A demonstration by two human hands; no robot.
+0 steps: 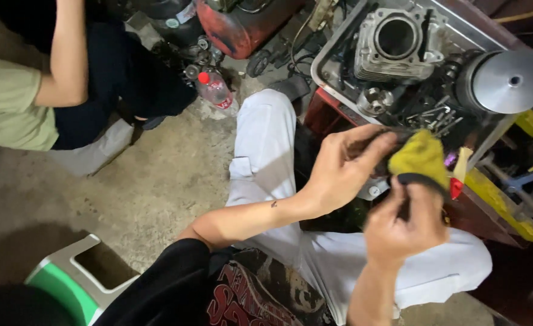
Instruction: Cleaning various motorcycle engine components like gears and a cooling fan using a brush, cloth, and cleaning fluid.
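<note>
My left hand (339, 169) grips a small dark part that is mostly hidden between the fingers and a yellow rag (420, 158). My right hand (402, 226) pinches the lower edge of the rag and a dark band under it. Both hands meet over my lap, in front of a metal tray (333, 54). The tray holds an engine cylinder (393, 42), a piston (375, 99) and several bolts (432, 118). A round metal drum (507, 81) lies at the tray's right end.
Another person in a green shirt (7, 102) crouches at the upper left. A plastic bottle with a red cap (213, 89) lies on the concrete floor. A green and white stool (79, 281) is at the lower left. Red and yellow frame parts (501, 205) run along the right.
</note>
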